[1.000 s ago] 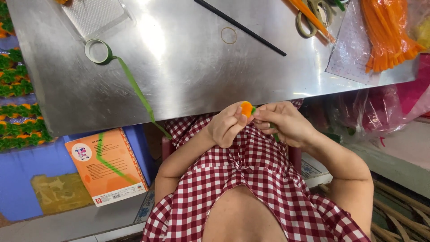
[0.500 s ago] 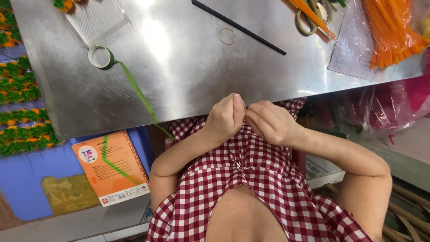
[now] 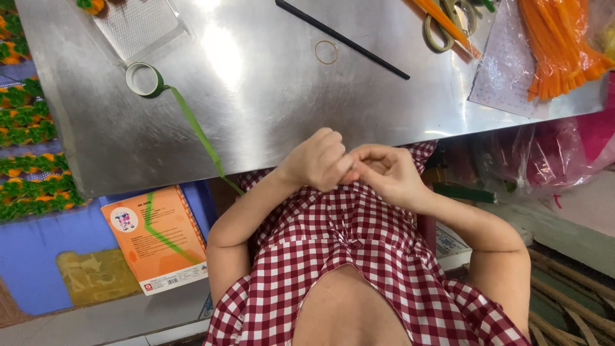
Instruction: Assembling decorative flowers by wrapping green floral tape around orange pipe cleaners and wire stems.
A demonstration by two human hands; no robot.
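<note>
The small orange piece that had been seen between the fingertips a second earlier was no longer visible: the left hand [image 3: 318, 160] had been curled into a loose fist and pressed against the right hand [image 3: 383, 174], knuckles touching, just off the near edge of the brushed steel table [image 3: 269, 102]. Whether the piece was still pinched inside could not be told, though working by feel was suggested. The thin green ribbon [image 3: 198, 131] was left trailing from its roll [image 3: 143, 79] towards the hands.
</note>
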